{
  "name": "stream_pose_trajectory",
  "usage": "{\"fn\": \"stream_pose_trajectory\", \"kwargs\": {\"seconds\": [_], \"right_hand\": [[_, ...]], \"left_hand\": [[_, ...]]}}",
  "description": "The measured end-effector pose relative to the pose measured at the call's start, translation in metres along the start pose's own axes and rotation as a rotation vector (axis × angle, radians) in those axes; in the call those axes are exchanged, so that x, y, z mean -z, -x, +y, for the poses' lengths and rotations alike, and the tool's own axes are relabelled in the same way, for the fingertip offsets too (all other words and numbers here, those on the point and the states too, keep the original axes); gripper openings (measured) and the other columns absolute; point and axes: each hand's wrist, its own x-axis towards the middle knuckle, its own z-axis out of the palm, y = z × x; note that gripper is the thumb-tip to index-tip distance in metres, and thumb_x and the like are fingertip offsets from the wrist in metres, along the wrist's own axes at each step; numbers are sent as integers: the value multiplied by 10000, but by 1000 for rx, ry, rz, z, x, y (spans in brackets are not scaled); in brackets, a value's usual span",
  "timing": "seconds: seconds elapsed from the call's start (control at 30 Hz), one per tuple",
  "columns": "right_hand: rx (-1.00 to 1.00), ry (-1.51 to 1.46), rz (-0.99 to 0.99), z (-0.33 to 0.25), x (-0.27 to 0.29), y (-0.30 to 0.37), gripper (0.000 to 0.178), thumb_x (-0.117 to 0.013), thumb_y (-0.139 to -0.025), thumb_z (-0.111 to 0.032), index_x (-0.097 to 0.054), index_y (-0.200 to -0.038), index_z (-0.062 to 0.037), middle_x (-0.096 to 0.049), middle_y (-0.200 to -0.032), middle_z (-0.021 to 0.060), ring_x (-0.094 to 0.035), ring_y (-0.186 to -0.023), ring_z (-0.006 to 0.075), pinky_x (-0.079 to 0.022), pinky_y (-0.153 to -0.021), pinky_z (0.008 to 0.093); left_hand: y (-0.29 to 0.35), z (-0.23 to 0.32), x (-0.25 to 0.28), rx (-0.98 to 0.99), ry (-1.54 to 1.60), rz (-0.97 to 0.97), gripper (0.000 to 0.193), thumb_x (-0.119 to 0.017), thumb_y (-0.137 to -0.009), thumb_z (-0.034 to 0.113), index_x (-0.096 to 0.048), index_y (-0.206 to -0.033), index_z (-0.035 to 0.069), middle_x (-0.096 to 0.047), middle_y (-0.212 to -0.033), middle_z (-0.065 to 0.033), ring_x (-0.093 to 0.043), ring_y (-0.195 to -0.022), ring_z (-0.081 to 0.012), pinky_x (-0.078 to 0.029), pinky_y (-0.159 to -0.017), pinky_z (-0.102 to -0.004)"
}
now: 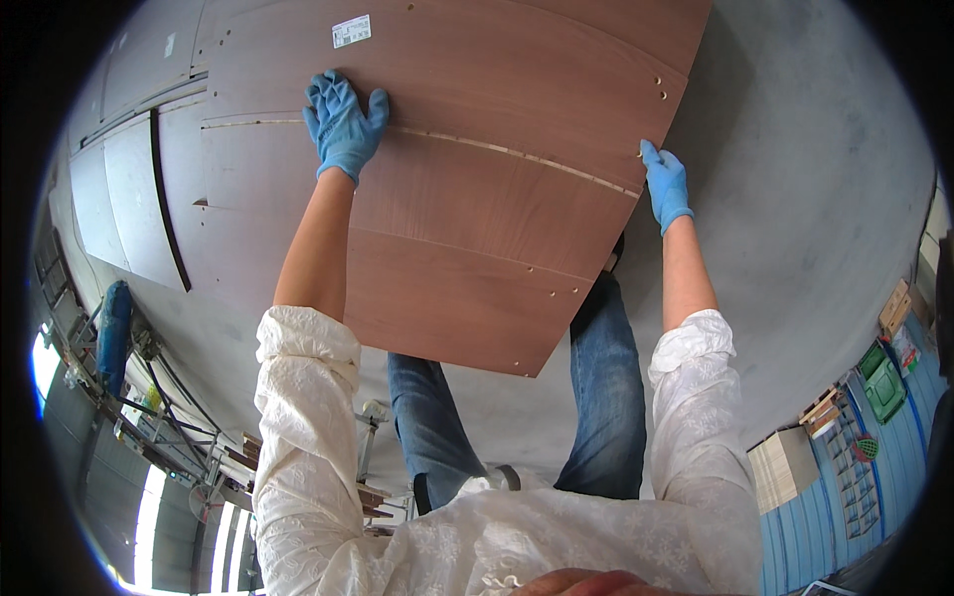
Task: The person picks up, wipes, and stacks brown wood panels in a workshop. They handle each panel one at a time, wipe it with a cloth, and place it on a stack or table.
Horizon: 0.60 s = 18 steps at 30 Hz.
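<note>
Brown wood-grain panels [467, 199] lie in front of me, several of them side by side, with small drilled holes near their edges. A pale strip [517, 154] of raw board edge runs across them. My left hand [343, 124], in a blue glove, rests on the brown surface just above this strip, fingers stretched and thumb apart. At the right-hand edge my right hand [668, 184], also gloved in blue, has its fingers closed over the panel's rim. A small pale spot shows by its fingertip; I cannot tell what it is. A white printed label [351, 31] sticks to the far panel.
More panels, one of them pale [129, 194] with a dark edge, are at the left. Grey floor [805, 199] stretches to the right. A blue cylinder [115, 333] and metal frames stand at lower left. A green container [882, 382] and a beige box [782, 467] are at lower right.
</note>
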Motion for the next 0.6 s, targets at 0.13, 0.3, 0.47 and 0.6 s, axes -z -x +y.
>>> {"fn": "stream_pose_trajectory", "kwargs": {"seconds": [0.13,0.3,0.47,0.6], "right_hand": [[21,-19,6,-1,0,4,505,-667,-967,-466,-645,-785,5,-553,-707,35,-458,-690,146,-446,-677,352],[-99,-41,82,3,-7,18,527,-660,-966,-485,-660,-789,11,-546,-702,42,-456,-689,163,-448,-690,373],[-101,-28,75,6,-10,23,538,-631,-986,-479,-659,-790,21,-559,-709,57,-470,-708,174,-459,-718,374],[-80,-30,78,8,-8,22,535,-625,-994,-472,-646,-781,18,-535,-693,37,-452,-690,159,-444,-687,368]], "left_hand": [[0,0,0,1,-9,-1,954,-502,-956,611,-212,-1591,-38,-205,-1658,-275,-151,-1551,-446,-109,-1247,-559],[1,0,-4,-16,16,35,946,-491,-961,611,-216,-1590,-41,-205,-1656,-280,-153,-1548,-451,-100,-1248,-563],[4,2,-8,-23,17,64,933,-464,-979,602,-203,-1589,-53,-193,-1655,-292,-133,-1550,-462,-79,-1248,-569],[5,3,-9,-35,42,63,935,-452,-983,602,-190,-1591,-57,-183,-1659,-293,-120,-1552,-464,-71,-1248,-572]]}}
